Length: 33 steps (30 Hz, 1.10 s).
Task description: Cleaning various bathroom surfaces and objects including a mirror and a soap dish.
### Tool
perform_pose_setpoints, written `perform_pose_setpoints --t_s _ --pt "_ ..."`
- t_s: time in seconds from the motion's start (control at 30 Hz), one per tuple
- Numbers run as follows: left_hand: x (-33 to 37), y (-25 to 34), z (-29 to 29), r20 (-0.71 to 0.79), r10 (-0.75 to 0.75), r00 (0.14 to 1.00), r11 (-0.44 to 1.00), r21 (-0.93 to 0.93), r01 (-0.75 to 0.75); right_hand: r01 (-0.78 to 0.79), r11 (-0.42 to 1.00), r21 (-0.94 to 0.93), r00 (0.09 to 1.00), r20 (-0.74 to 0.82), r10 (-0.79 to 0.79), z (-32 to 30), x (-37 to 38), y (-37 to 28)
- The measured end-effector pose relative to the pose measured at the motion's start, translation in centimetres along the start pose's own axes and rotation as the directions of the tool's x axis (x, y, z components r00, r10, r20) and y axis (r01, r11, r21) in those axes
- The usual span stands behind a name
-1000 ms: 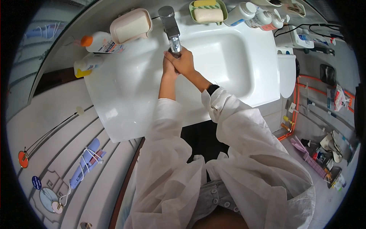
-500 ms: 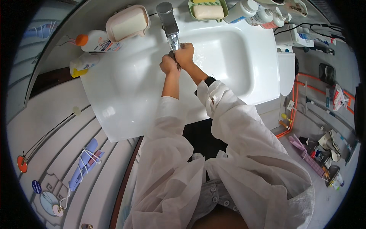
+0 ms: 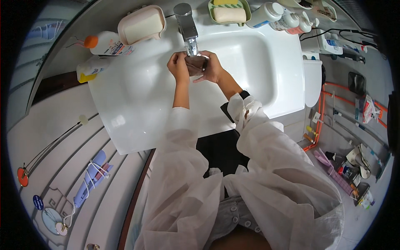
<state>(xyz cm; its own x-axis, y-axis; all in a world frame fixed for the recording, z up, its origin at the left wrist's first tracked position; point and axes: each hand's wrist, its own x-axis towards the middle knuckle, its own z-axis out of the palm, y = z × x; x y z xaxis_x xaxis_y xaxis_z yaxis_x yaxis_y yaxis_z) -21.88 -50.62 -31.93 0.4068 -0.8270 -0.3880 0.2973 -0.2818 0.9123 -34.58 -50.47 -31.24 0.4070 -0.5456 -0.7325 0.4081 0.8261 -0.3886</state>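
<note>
Under the chrome faucet (image 3: 186, 23) of a white washbasin (image 3: 273, 77), both my hands hold a small, wet-looking dark brown piece spread out between them. The brown piece (image 3: 195, 66) looks like soft cloth, but its exact kind is unclear. My left hand (image 3: 178, 66) grips its left edge, fingers curled in. On the right edge, my right hand (image 3: 213, 68) has its thumb and fingers around it, partly hiding it. What looks like clear water glints at the faucet's mouth just above the piece. A black band circles my right wrist.
A soap dish (image 3: 141, 25) stands left of the faucet, a green soap dish (image 3: 229, 14) right of it. An orange-capped bottle (image 3: 106, 44) and a smaller bottle (image 3: 91, 68) line the left edge. Several white bottles (image 3: 266, 14) stand back right. A blue-purple hair tool (image 3: 89, 179) hangs lower left.
My hands were bunched together around the brown piece; now they are apart with it spread between them. The right hand has moved right and turned, its fingers opening out.
</note>
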Motion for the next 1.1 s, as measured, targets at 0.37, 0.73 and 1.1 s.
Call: perform_pose_setpoints --t_s 0.37,0.73,1.1 --pt "-1.3 0.2 0.3 0.347 0.417 0.84 0.421 0.746 -0.517 -0.003 0.989 0.148 0.995 0.102 -0.013 1.7 0.4 -0.9" --pt "-3.3 0.4 1.5 0.177 0.503 0.846 0.66 0.553 -0.509 -0.051 0.98 0.191 0.966 0.258 0.0 1.1 2.5 -1.1" --pt "-2.1 0.6 1.8 0.257 0.559 0.788 0.557 0.588 -0.586 0.241 0.953 0.182 0.969 0.008 -0.247 1.0 5.0 1.8"
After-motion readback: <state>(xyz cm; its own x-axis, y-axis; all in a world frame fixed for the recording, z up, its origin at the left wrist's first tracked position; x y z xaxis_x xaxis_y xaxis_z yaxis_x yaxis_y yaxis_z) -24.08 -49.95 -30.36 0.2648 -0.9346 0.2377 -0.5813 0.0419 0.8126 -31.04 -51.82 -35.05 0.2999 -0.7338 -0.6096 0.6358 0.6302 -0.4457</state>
